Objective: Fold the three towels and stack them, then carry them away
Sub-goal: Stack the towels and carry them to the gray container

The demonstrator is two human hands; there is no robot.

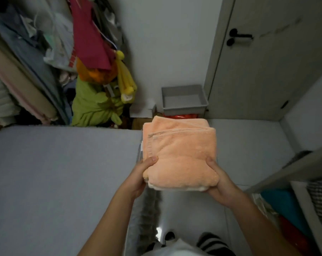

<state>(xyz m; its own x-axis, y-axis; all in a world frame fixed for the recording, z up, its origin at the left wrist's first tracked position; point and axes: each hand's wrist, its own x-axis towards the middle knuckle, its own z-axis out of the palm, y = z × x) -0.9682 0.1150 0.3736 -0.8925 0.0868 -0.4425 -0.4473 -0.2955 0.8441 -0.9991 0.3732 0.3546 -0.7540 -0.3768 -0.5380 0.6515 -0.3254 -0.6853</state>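
Peach terry tops the stack (178, 152), a pile of folded towels held in the air by both hands, out in front of the person and just right of the bed (60, 182). Under the peach towel a pale edge of another towel (176, 187) shows along the near side (how many lie beneath cannot be told). The left hand (140, 175) clasps the stack's near left corner, thumb pressed on top and the other fingers tucked under, out of sight. The right hand (218, 182) grips the near right corner the same way, thumb (211, 162) on the peach cloth and palm cupping the edge from below. The stack lies roughly level, its folded edges stepped at the far side. Beyond the stack, against the white wall, a grey tray (184, 99) sits on something red (182, 116). Right of the tray stands a grey door (267, 71) with a black handle (239, 36). Left of the tray hang clothes, among them a green garment (93, 106), a yellow piece (126, 80) and a dark pink one (90, 39). Below the stack the pale floor (189, 209) shows, with the person's feet (210, 241) at the picture's bottom edge. Right of the stack, shelves (304, 182) hold folded cloth.
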